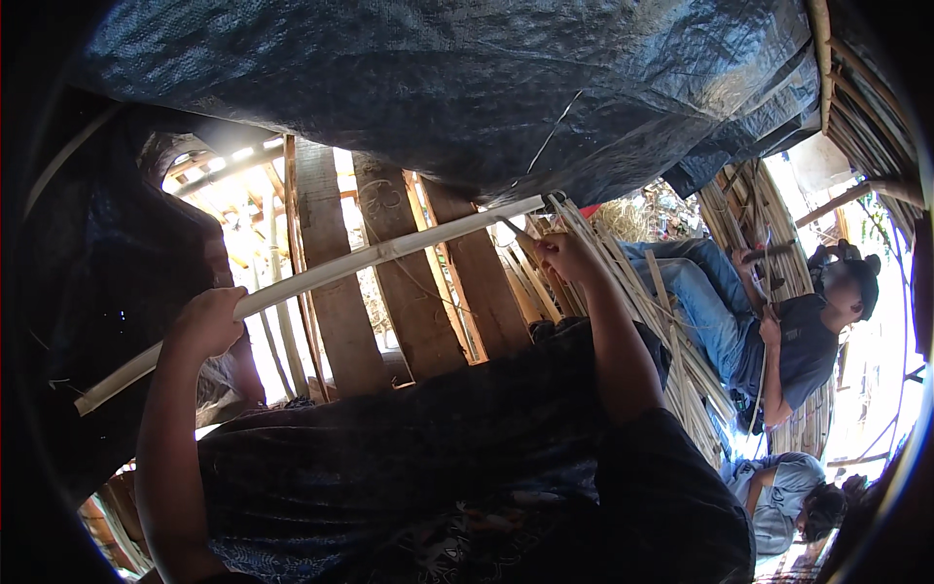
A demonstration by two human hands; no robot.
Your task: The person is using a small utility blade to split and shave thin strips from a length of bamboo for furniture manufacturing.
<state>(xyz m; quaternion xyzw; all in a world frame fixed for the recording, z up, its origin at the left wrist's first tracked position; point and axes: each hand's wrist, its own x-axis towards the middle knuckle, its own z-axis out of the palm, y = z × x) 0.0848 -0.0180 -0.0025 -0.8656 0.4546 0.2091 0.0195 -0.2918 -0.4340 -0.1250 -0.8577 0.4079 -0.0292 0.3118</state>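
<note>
A long pale split bamboo pole (389, 250) slants across the view, its far end up and to the right. My left hand (209, 323) is closed around it toward the lower left, and the near end sticks out beyond that hand. My right hand (567, 258) grips what looks like a small knife (512, 229). Its blade meets the pole, or lies just beside it, close to the far end. Fingers hide most of the handle. A dark rounded piece at the pole's tip is too small to make out.
Wooden planks (404, 277) with bright gaps stand behind the pole. A dark tarp (467, 88) hangs across the top. Bamboo strips (696, 384) lie at the right. Beyond them one person (798, 341) holds a blade and a strip; another person (783, 501) sits lower right.
</note>
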